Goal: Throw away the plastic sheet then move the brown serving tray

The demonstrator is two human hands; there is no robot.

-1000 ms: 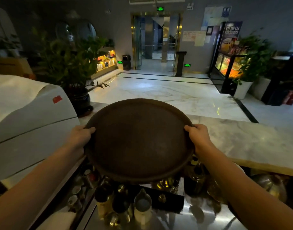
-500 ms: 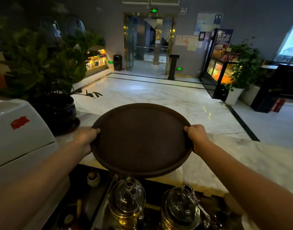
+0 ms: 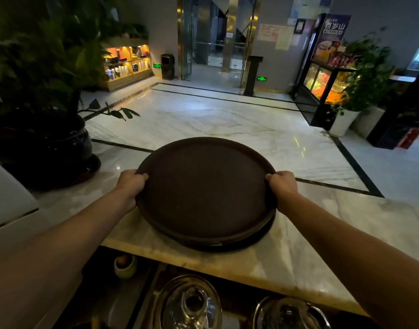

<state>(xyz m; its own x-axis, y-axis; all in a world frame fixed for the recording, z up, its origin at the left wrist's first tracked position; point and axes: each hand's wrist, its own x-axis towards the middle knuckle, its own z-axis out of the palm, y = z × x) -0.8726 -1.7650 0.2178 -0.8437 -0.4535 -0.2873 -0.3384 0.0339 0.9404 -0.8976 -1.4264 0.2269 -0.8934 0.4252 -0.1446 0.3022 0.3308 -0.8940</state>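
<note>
Brown serving tray [image 3: 207, 188] sat on stacked trays on the marble bench [image 3: 346, 224], its rim clamped between left hand [image 3: 130, 184] and right hand [image 3: 283, 185] fingers; release remained, plastic sheet unseen.

head: 1 view, worn at head height, faces forward and down, close over tabletop [image 3: 346, 224], lobby floor [image 3: 227, 129] beyond

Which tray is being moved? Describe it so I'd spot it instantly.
Find the pale marble counter in the foreground. On it lies the brown serving tray, round and dark, gripped at its rim by the left hand and right hand.
</note>
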